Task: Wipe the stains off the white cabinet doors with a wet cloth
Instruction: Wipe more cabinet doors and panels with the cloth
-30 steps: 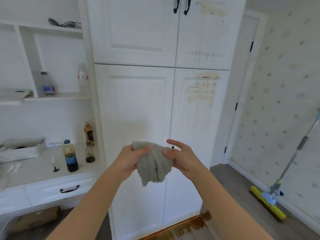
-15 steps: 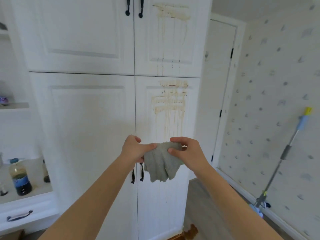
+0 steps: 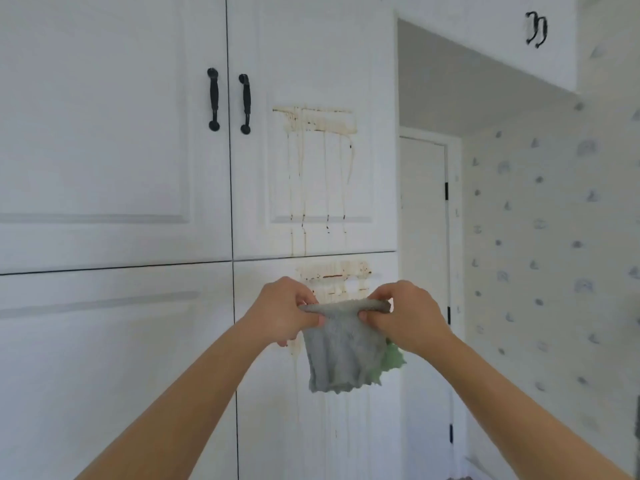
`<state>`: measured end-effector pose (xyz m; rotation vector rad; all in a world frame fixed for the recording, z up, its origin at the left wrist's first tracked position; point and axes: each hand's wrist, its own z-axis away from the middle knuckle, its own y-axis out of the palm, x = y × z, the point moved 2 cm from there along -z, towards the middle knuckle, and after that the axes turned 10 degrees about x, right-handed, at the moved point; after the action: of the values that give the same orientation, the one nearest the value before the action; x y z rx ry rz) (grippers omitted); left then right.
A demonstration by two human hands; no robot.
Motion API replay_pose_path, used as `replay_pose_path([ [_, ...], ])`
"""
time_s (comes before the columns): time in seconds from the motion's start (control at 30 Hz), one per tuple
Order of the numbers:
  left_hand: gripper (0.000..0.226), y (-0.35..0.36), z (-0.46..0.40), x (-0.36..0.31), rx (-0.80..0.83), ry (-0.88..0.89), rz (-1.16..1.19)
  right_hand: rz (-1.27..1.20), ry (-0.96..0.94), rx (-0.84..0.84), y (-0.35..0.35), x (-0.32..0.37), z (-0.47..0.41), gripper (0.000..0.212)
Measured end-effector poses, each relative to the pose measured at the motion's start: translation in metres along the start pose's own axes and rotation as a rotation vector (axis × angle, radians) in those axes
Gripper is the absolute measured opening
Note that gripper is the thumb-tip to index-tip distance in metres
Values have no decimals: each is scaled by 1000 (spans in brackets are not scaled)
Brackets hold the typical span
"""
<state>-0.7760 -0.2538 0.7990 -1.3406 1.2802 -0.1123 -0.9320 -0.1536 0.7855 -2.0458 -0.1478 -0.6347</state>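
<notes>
The left hand (image 3: 284, 311) and the right hand (image 3: 403, 315) are raised side by side in front of the white cabinet, and between them they hold a grey cloth (image 3: 343, 351). Each hand pinches the top edge of the cloth with the thumb and curled fingers, so the edge is stretched in a rolled band from one hand to the other, and the rest of the cloth hangs down freely below. A light green part of the cloth shows at its lower right side. The cloth is held in the air before the lower right door (image 3: 277, 427); if it touches the door, I cannot tell. On this door a brown stain (image 3: 336, 273) is just above the hands. The upper right door (image 3: 311, 64) has another brown stain (image 3: 313, 121) with thin drips running down. Two black handles (image 3: 229, 100) are on the upper doors.
</notes>
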Motion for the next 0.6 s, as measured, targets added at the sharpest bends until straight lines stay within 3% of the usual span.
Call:
replay_pose_path([
  [0.1,14,-39,-51,-6,-121,40,133,-124,-64,-98,-16,15,-67,1],
  [0.27,21,-94,-107,-22,-358,146,219,-323,-117,-313,-35,31,-149,17],
  [0.43,27,-121,-163,-29,-549,204,51,-249,-218,-467,-44,47,-216,15],
  [0.53,24,-124,-193,-30,-625,208,-60,-223,-314,-500,-43,49,-251,2],
  [0.6,25,-125,-205,-30,-638,235,-75,-180,-431,-536,-35,50,-270,15],
])
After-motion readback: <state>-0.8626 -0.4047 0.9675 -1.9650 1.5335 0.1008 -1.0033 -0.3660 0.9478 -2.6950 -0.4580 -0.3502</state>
